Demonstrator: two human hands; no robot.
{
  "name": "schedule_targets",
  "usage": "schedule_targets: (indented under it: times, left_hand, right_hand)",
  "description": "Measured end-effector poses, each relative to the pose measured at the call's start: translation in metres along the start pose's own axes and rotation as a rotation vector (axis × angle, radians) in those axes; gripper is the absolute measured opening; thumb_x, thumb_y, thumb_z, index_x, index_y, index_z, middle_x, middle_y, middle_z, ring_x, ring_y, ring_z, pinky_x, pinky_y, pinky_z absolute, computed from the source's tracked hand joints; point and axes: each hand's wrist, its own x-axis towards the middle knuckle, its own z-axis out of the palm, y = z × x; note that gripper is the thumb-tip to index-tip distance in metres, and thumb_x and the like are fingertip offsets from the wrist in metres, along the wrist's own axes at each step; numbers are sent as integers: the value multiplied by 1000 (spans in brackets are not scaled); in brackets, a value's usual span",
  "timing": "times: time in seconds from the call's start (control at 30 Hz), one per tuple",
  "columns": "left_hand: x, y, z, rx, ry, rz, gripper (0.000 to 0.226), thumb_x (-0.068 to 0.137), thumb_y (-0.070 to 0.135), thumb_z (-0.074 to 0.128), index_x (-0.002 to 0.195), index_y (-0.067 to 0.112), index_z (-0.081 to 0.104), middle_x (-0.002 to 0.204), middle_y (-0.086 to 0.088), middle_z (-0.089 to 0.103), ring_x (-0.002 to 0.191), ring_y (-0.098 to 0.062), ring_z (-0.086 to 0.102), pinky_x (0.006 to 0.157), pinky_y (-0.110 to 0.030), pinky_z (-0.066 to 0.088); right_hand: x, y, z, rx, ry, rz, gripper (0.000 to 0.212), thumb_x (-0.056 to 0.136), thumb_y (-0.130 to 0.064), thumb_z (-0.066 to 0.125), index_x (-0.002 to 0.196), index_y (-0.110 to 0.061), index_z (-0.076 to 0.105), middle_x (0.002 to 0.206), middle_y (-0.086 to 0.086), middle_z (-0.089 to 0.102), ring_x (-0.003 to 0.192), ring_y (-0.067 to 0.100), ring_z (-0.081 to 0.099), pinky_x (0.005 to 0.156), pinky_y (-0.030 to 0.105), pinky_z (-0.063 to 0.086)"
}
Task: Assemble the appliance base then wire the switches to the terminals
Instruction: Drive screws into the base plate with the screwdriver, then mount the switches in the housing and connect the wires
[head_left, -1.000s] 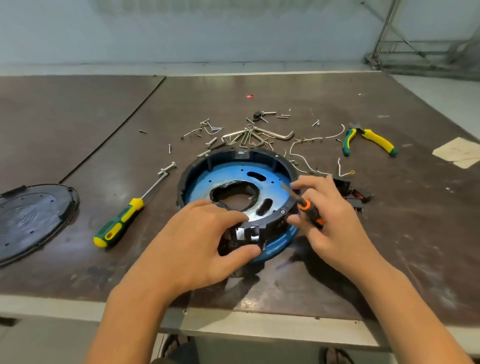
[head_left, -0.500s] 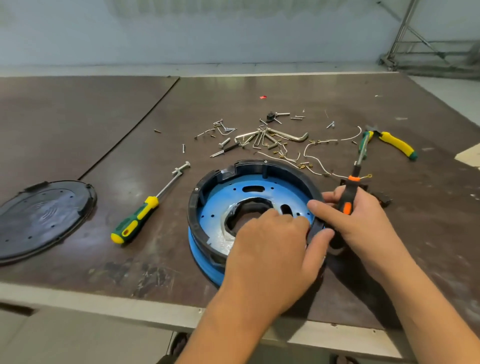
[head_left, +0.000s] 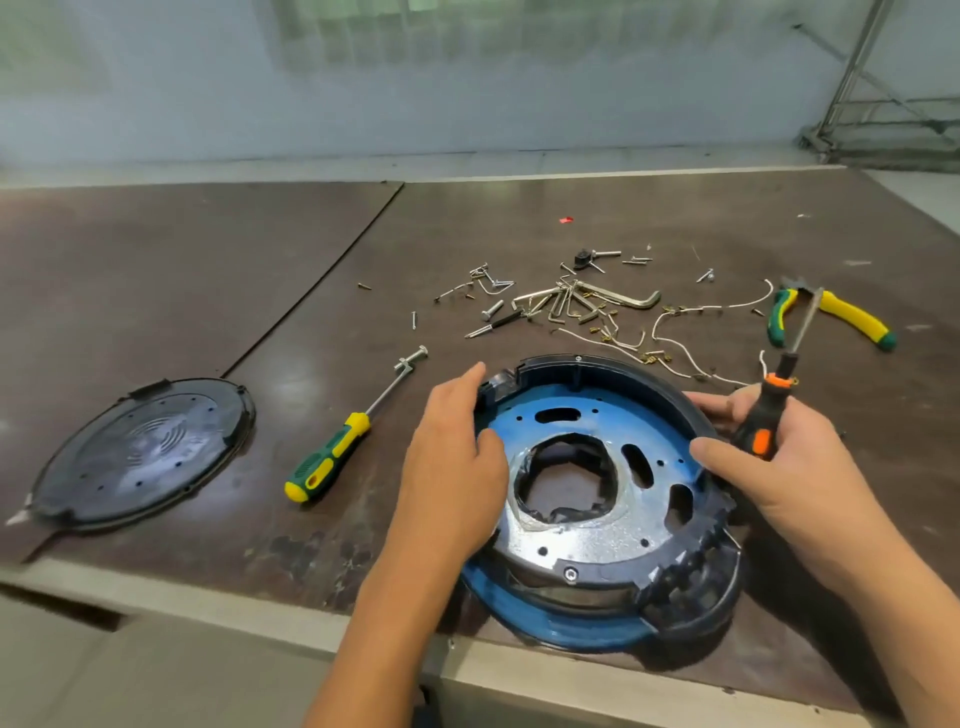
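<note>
The round appliance base (head_left: 582, 540), a blue ring with a black rim and a metal plate with a central hole, lies near the table's front edge. My left hand (head_left: 457, 447) holds its left rim, thumb on the plate and fingers over the outer wall. My right hand (head_left: 779, 457) grips a black-and-orange screwdriver (head_left: 769, 415) with its shaft pointing up and away, while the thumb and fingers also touch the base's right rim. Thin white wires (head_left: 680, 332) with brass terminals lie just behind the base.
A black round cover (head_left: 145, 452) lies at the far left. A green-and-yellow screwdriver (head_left: 343, 441) rests left of the base. Several screws, bolts and hex keys (head_left: 571, 301) are scattered behind it. Green-and-yellow pliers (head_left: 841, 317) lie at the back right. The table's front edge (head_left: 260, 613) is close.
The base has turned, so its black toothed section now lies at the near right. My left hand moved from the base's near side to its left rim. My right hand kept the screwdriver.
</note>
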Motion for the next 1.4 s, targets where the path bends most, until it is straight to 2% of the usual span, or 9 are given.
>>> schedule_targets:
  times: [0.1, 0.23, 0.43, 0.63, 0.8, 0.97, 1.17, 1.27, 1.4]
  left_hand:
    - [3, 1, 5, -75, -4, -57, 65, 94, 0, 40, 151, 30, 34, 148, 14, 40, 117, 10, 35, 90, -3, 28]
    - [4, 4, 10, -189, 62, -90, 68, 88, -12, 37, 140, 29, 50, 133, 17, 49, 102, 18, 43, 80, 12, 25]
    - [2, 3, 12, -313, 152, -143, 68, 86, -13, 43, 128, 38, 57, 115, 35, 54, 105, 30, 44, 75, 9, 33]
    - [1, 3, 14, -318, 141, -155, 66, 87, -12, 42, 117, 43, 63, 126, 23, 60, 117, 8, 52, 88, -14, 43]
    - [-2, 1, 13, -335, 174, -160, 74, 87, -7, 48, 142, 39, 33, 123, 32, 55, 73, -1, 63, 56, -21, 50]
    - [-4, 1, 14, -333, 181, -164, 77, 88, -6, 50, 144, 42, 28, 124, 31, 55, 77, -4, 65, 54, -22, 50]
    - [-3, 4, 14, -289, 195, -156, 72, 88, -10, 48, 139, 39, 40, 126, 28, 53, 92, 24, 52, 74, -19, 48]
    - [-1, 5, 13, -184, 147, -105, 79, 85, -16, 43, 139, 42, 37, 130, 25, 47, 112, 13, 46, 92, -15, 35]
    - [2, 5, 12, -59, 117, -34, 72, 82, -19, 37, 130, 32, 53, 130, 15, 52, 109, 11, 41, 82, 3, 31]
  right_hand:
    - [3, 3, 0, -1, 120, 37, 12, 83, -24, 78, 84, -31, 68, 92, -16, 76, 74, 2, 72, 59, 22, 54]
    - [6, 7, 1, -10, 121, 131, 22, 88, -37, 72, 88, -17, 61, 69, -9, 69, 61, 7, 66, 59, 32, 46]
    - [6, 8, 4, -52, 89, 204, 26, 90, -52, 61, 107, -32, 64, 98, -12, 70, 89, 5, 66, 68, 28, 46]
    - [4, 3, 6, -77, 85, 161, 37, 94, -47, 59, 128, -34, 59, 110, -21, 64, 101, -5, 60, 75, 17, 43]
    - [1, 0, 6, -116, 104, 82, 35, 98, -37, 58, 131, -25, 63, 114, -17, 66, 101, -11, 59, 69, 2, 44]
    - [0, 1, 5, -91, 73, 65, 27, 100, -35, 55, 120, -24, 70, 111, -10, 72, 102, 5, 66, 81, 22, 50]
    - [-1, 2, 6, -75, 91, 36, 22, 101, -25, 54, 115, -23, 70, 104, -11, 72, 92, -3, 66, 71, 9, 50]
    - [0, 0, 4, -78, 197, 0, 26, 98, -13, 53, 116, -24, 69, 100, -11, 71, 83, 0, 65, 65, 12, 50]
    - [3, 6, -11, -212, 363, -27, 38, 92, -4, 52, 121, -25, 64, 113, -7, 68, 93, 10, 61, 75, 16, 49]
